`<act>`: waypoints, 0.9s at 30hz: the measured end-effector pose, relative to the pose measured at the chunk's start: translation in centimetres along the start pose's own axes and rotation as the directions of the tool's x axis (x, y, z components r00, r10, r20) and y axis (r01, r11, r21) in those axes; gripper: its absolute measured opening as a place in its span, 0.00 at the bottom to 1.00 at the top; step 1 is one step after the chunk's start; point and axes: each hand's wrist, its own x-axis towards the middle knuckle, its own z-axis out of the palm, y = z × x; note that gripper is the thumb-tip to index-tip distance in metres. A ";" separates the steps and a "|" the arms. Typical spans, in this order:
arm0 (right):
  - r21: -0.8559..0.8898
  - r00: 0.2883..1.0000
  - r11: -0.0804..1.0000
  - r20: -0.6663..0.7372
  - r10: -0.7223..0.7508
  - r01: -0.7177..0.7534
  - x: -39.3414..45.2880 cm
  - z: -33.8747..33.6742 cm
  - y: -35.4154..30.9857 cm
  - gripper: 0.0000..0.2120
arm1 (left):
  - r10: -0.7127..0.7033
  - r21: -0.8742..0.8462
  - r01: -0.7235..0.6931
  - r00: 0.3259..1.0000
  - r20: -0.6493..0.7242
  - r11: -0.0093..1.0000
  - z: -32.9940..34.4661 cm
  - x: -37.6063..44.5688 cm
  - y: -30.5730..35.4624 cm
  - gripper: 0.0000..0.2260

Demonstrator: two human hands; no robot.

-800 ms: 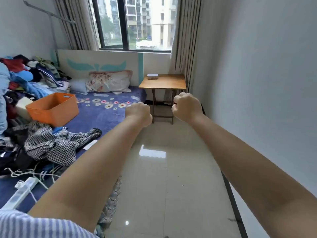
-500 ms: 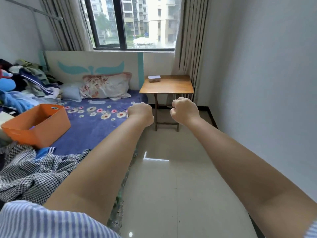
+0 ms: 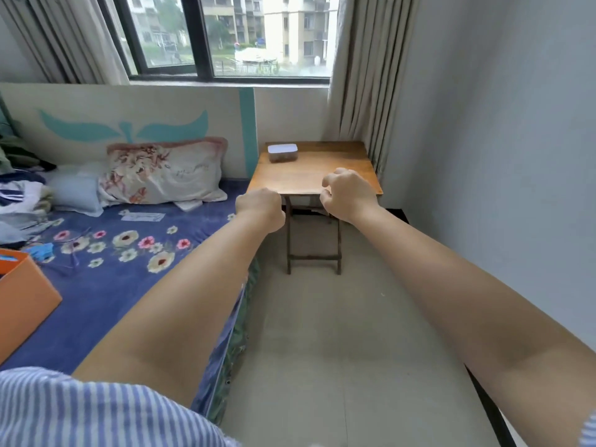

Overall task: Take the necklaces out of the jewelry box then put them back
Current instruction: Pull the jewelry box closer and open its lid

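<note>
1. Head view takes in a narrow bedroom: a plain pale wall [image 3: 503, 130] runs down the right side and a pale tiled floor [image 3: 338, 343] fills the gap between that wall and the bed.
2. Filling the left side is a bed [image 3: 106, 285] covered in a blue sheet printed with flowers; its headboard panel carries a teal leaf shape.
3. At the far end a dark-framed window [image 3: 225, 33] looks out on apartment blocks, with beige curtains [image 3: 361, 75] hanging at both sides.
4. An orange bin [image 3: 22, 301] sits on the bed at the left edge, and a heap of clothes [image 3: 19, 195] lies behind it near the headboard.
5. A floral pillow [image 3: 164, 172] leans against the headboard, just beside a pale blue one.
6. A small wooden folding table [image 3: 335, 169] stands in the far right corner, touching the curtain and just beside the bed.
7. Both bare forearms reach forward; a striped sleeve shows at the bottom left.
8. The left hand [image 3: 259, 209] is balled into a fist, holding nothing visible.
9. The right hand [image 3: 348, 195] has its fingers loosely curled and slightly parted, empty, over the table's near edge.
10. The jewelry box [image 3: 283, 152], small with a white lid on, rests at the table's far left corner, well apart from both hands.
</note>
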 end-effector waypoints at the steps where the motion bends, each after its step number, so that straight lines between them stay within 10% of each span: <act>1: 0.001 1.000 1.000 0.011 -0.005 0.005 3.0 1.1 0.9 0.13 | -0.002 0.000 0.002 1.000 0.004 1.000 0.5 3.0 -0.5 0.13; 27: -0.054 0.954 0.978 0.214 0.210 -0.203 57.9 30.0 16.1 0.13 | 0.051 0.028 -0.065 0.938 0.342 0.998 19.1 62.5 -15.0 0.10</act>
